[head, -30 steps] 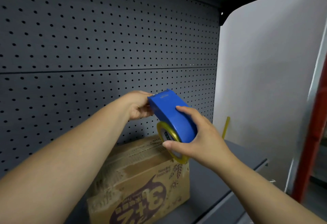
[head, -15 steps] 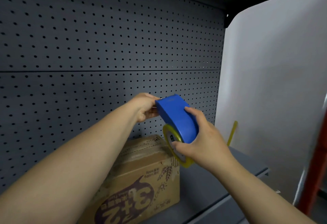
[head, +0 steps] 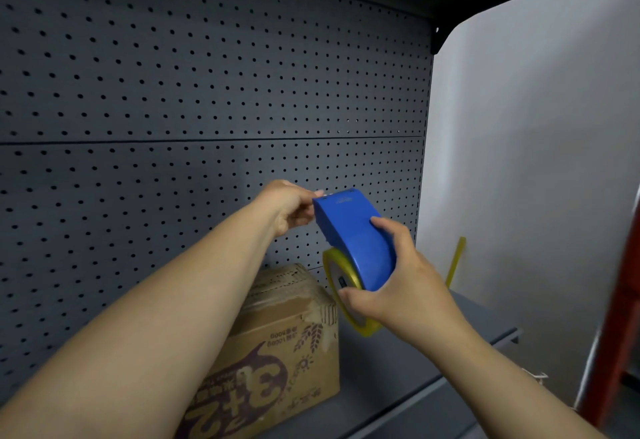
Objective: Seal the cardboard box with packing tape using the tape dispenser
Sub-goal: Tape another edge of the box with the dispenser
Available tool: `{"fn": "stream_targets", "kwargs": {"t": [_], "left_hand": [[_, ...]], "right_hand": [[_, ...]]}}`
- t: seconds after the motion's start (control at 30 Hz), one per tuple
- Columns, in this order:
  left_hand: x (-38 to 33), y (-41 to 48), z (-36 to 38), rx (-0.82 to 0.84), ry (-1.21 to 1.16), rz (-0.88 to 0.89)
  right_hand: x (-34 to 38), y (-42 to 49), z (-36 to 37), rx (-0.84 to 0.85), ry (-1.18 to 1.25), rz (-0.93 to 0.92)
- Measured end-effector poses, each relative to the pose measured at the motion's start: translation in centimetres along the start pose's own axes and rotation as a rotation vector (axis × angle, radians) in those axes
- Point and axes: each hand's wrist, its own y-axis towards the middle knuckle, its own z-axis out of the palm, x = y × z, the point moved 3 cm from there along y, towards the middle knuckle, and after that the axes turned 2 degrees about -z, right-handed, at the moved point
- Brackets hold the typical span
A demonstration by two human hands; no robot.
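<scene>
You've got the tape dispenser (head: 356,241) up in the air above the cardboard box (head: 277,341), which sits on the shelf (head: 398,379) against the pegboard (head: 207,92). Right hand (head: 408,286) grip is closed round the blue shell and yellow roll; left hand (head: 291,206) is pinched shut at the far tip, prob on the tape end, can't see it. Dispenser looks light, hard plastic, smooth, so hold the shell, not the roll; tape is thin, sticky, clings to itself. Box is stiff but its top looks scuffed. Vs 0.5 s ago: dispenser and both hands barely shifted, box sits a bit further right in view
</scene>
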Motion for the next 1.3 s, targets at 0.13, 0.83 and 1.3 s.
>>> {"fn": "stream_targets", "kwargs": {"t": [0.13, 0.83, 1.3], "left_hand": [[-0.8, 0.8, -1.2, -0.017, 0.069, 0.026], [5.5, 9.0, -2.1, 0.07, 0.422, -0.06], [11.0, 11.1, -1.5, 0.157, 0.8, -0.255]], "right_hand": [[-0.4, -0.7, -0.3, 0.02, 0.045, 0.006], [-0.8, 0.5, 0.6, 0.185, -0.044, 0.134], [-1.5, 1.6, 2.8, 0.28, -0.079, 0.224]]}}
